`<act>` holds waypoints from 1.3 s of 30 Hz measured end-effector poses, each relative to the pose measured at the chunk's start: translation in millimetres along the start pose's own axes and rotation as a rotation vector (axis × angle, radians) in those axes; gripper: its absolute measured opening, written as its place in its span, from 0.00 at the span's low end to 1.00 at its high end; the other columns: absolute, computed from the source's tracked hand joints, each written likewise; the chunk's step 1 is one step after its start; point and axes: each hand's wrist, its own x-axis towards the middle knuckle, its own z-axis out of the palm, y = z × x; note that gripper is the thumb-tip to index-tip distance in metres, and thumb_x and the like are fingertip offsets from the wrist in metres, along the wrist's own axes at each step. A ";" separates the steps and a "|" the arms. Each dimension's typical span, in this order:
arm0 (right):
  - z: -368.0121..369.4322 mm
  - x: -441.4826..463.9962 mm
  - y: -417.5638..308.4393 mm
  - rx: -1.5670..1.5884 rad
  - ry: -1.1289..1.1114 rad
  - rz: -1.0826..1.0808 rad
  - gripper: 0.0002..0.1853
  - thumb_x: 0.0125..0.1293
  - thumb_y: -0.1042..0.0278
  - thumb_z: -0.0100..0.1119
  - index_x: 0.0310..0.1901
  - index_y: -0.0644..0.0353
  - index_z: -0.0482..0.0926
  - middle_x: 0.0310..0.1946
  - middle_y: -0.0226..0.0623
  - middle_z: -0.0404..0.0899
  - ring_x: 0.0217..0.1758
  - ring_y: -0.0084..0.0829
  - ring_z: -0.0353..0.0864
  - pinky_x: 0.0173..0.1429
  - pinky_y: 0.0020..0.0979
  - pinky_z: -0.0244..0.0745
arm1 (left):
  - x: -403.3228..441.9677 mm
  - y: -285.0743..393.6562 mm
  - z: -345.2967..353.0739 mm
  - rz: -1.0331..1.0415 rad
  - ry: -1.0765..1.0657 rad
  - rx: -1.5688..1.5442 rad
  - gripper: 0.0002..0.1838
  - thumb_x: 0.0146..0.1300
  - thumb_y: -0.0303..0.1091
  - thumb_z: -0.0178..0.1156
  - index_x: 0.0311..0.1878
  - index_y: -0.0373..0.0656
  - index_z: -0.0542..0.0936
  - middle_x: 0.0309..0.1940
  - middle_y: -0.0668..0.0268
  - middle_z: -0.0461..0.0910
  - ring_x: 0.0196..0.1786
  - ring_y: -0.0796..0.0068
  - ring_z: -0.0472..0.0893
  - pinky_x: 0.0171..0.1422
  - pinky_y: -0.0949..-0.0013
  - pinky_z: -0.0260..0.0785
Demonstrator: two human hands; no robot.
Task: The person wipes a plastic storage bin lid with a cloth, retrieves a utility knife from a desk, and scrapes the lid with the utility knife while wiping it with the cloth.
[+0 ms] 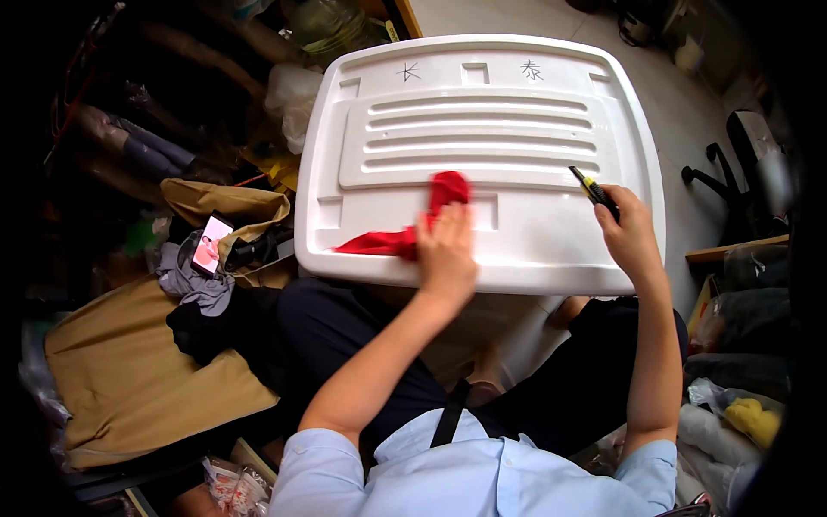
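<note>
My left hand point(448, 246), blurred by motion, is closed on a piece of red cloth point(379, 244) over the front of a white plastic lid point(551, 246). Part of the cloth sticks out beyond my fingers and part trails to the left; what lies under the palm is hidden. In my right hand point(629, 231) is a utility knife point(593, 188) with a black and yellow-green handle. Its dark tip points up and left above the right part of the lid. Raised ribs cross the lid's middle, and two handwritten characters stand near its far edge.
The lid spans the area before my knees. To the left are brown fabric point(146, 370), a lit phone point(211, 244) and a grey cloth point(196, 284). A black-legged chair point(732, 177) stands at right on the tiled floor. Plastic-wrapped items point(741, 414) are at lower right.
</note>
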 end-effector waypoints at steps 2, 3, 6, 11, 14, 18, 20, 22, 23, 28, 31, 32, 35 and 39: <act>6.3 0.5 0.4 -0.011 -0.013 -0.009 0.14 0.65 0.72 0.57 0.50 0.68 0.79 0.39 0.50 0.80 0.41 0.47 0.80 0.49 0.38 0.73 | 1.5 42.1 5.9 0.099 -0.005 -0.108 0.32 0.50 0.20 0.52 0.63 0.37 0.75 0.62 0.49 0.76 0.68 0.57 0.72 0.76 0.37 0.47; 7.0 0.6 -0.1 -0.040 -0.035 0.006 0.15 0.64 0.72 0.58 0.51 0.68 0.79 0.40 0.50 0.80 0.42 0.47 0.80 0.50 0.38 0.73 | 1.1 45.5 8.4 0.120 0.016 -0.093 0.32 0.51 0.20 0.52 0.64 0.38 0.75 0.62 0.52 0.77 0.68 0.57 0.72 0.76 0.37 0.47; 10.6 -0.6 9.3 -0.054 -0.034 -0.023 0.15 0.63 0.73 0.58 0.51 0.68 0.79 0.40 0.50 0.80 0.43 0.47 0.80 0.51 0.38 0.73 | 5.1 21.0 -7.5 0.149 -0.026 -0.222 0.31 0.53 0.20 0.51 0.64 0.43 0.76 0.63 0.57 0.76 0.68 0.58 0.72 0.76 0.37 0.47; 6.5 -5.3 19.5 -0.052 -0.016 -0.008 0.16 0.63 0.75 0.58 0.52 0.67 0.79 0.40 0.48 0.79 0.42 0.43 0.80 0.50 0.36 0.73 | 2.2 -94.7 -50.1 -0.207 -0.021 0.297 0.26 0.61 0.26 0.51 0.64 0.49 0.76 0.66 0.55 0.70 0.70 0.52 0.64 0.70 0.34 0.53; 3.5 -7.2 27.9 -0.092 0.013 -0.030 0.17 0.62 0.77 0.59 0.53 0.66 0.78 0.41 0.47 0.79 0.40 0.39 0.79 0.48 0.33 0.74 | -5.2 -99.1 -49.5 -0.348 0.050 0.144 0.24 0.61 0.30 0.53 0.62 0.51 0.78 0.58 0.52 0.70 0.63 0.47 0.65 0.65 0.37 0.58; 3.5 -7.8 28.9 -0.128 -0.024 -0.014 0.16 0.60 0.77 0.58 0.51 0.63 0.79 0.42 0.47 0.78 0.44 0.45 0.80 0.50 0.38 0.74 | -6.8 -38.3 -22.2 -0.105 0.169 0.039 0.23 0.58 0.27 0.53 0.57 0.50 0.82 0.46 0.57 0.73 0.52 0.51 0.70 0.58 0.50 0.63; 2.7 -7.4 26.3 -0.139 -0.038 -0.034 0.18 0.57 0.80 0.59 0.50 0.61 0.79 0.41 0.45 0.78 0.43 0.45 0.80 0.50 0.38 0.74 | -4.8 0.1 -20.7 -0.041 0.135 -0.256 0.23 0.56 0.24 0.53 0.55 0.48 0.83 0.43 0.59 0.74 0.49 0.54 0.71 0.58 0.52 0.64; 1.5 -8.9 13.1 -0.103 -0.144 -0.030 0.20 0.53 0.83 0.58 0.50 0.60 0.79 0.42 0.45 0.77 0.43 0.44 0.80 0.51 0.38 0.74 | -5.3 23.9 -23.5 0.025 0.169 -0.461 0.25 0.52 0.19 0.55 0.54 0.46 0.83 0.40 0.61 0.76 0.46 0.58 0.73 0.57 0.57 0.66; 7.1 -8.0 19.3 -0.110 -0.136 -0.077 0.23 0.50 0.86 0.57 0.50 0.59 0.78 0.43 0.44 0.77 0.45 0.44 0.79 0.53 0.38 0.74 | -6.0 30.3 -30.4 0.039 0.186 -0.565 0.25 0.50 0.18 0.56 0.54 0.44 0.83 0.39 0.62 0.76 0.46 0.60 0.73 0.56 0.60 0.67; 20.0 -1.9 23.6 -0.240 -0.102 -0.179 0.24 0.48 0.86 0.57 0.50 0.58 0.78 0.43 0.43 0.76 0.50 0.48 0.77 0.55 0.39 0.73 | -18.0 27.5 -68.3 0.046 0.298 -0.603 0.22 0.48 0.18 0.61 0.49 0.44 0.82 0.39 0.64 0.78 0.44 0.59 0.75 0.58 0.56 0.65; 21.4 3.5 23.6 -0.338 -0.052 -0.126 0.25 0.48 0.86 0.60 0.51 0.58 0.78 0.46 0.43 0.76 0.53 0.47 0.77 0.58 0.39 0.73 | -23.7 22.7 -108.7 0.051 0.389 -0.460 0.16 0.48 0.20 0.65 0.41 0.45 0.78 0.39 0.66 0.79 0.46 0.61 0.77 0.62 0.55 0.62; 22.1 4.9 24.8 -0.332 -0.050 -0.145 0.25 0.48 0.86 0.60 0.51 0.58 0.78 0.46 0.43 0.76 0.53 0.47 0.77 0.58 0.39 0.73 | -24.8 23.6 -123.5 0.029 0.387 -0.464 0.15 0.48 0.21 0.66 0.40 0.44 0.77 0.39 0.65 0.78 0.46 0.60 0.77 0.62 0.56 0.63; 27.1 3.2 17.2 -0.413 0.064 -0.312 0.24 0.48 0.83 0.68 0.51 0.59 0.81 0.45 0.43 0.77 0.53 0.46 0.76 0.58 0.41 0.73 | -27.0 23.3 -140.3 -0.069 0.146 -1.098 0.11 0.64 0.26 0.64 0.46 0.43 0.72 0.43 0.66 0.77 0.50 0.74 0.77 0.58 0.67 0.69; 41.2 -31.9 -30.6 0.664 -0.335 -0.361 0.26 0.63 0.56 0.67 0.59 0.61 0.78 0.51 0.38 0.80 0.55 0.30 0.77 0.58 0.31 0.70 | -28.7 28.2 -147.5 -0.139 -0.007 -1.315 0.11 0.69 0.29 0.62 0.49 0.41 0.71 0.46 0.66 0.77 0.50 0.79 0.77 0.57 0.71 0.70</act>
